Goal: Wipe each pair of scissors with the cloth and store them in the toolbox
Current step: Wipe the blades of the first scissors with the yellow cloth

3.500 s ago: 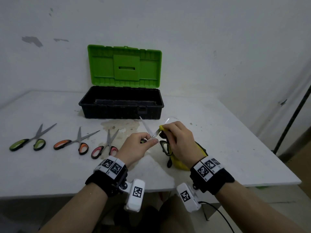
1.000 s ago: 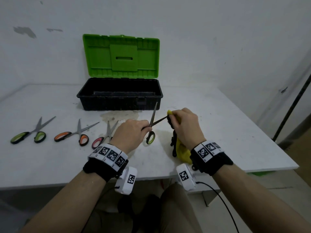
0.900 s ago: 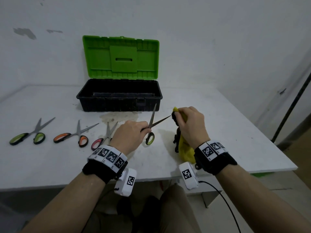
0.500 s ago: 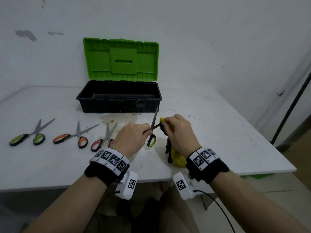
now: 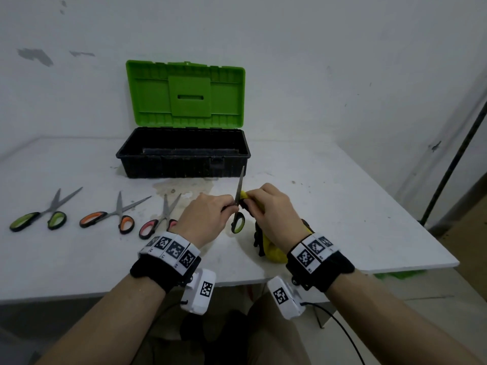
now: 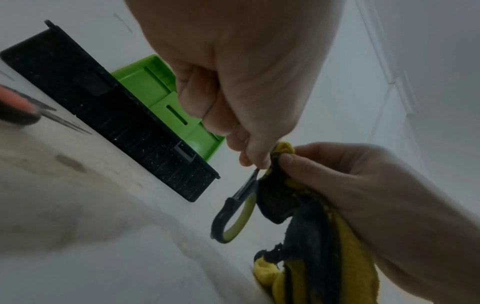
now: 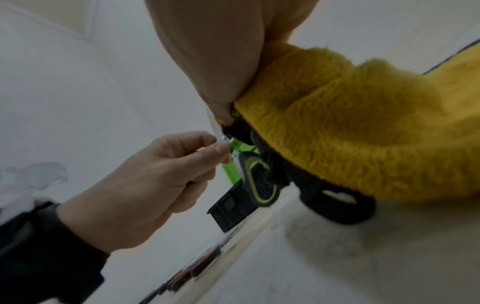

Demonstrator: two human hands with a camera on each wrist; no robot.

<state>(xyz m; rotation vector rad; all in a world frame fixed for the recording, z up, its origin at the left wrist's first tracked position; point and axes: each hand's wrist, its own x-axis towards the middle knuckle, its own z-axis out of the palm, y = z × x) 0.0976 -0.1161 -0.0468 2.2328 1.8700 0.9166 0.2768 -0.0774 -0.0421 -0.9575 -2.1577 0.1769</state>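
Observation:
My left hand [image 5: 210, 216] pinches a pair of green-handled scissors [image 5: 238, 222] near the pivot, one blade pointing up and one handle loop [image 6: 233, 220] hanging down. My right hand [image 5: 266, 206] grips a yellow and black cloth [image 5: 272, 248], pressed against the other blade right beside the left fingertips; that blade is hidden in the cloth [image 7: 350, 127]. Both hands hover above the white table [image 5: 329, 206], in front of the open toolbox [image 5: 184, 154] with its black tray and raised green lid [image 5: 185, 94].
Three more pairs of scissors lie in a row at the left: green-handled [image 5: 39, 219], orange-handled [image 5: 110, 218] and pink-handled [image 5: 160, 222]. A stain marks the table before the toolbox. A dark pole [image 5: 453, 164] leans at the right beyond the table edge.
The right hand slid the cloth out along one blade and back in toward the pivot. The cloth now sits against the left fingertips, and the free blade points more upright.

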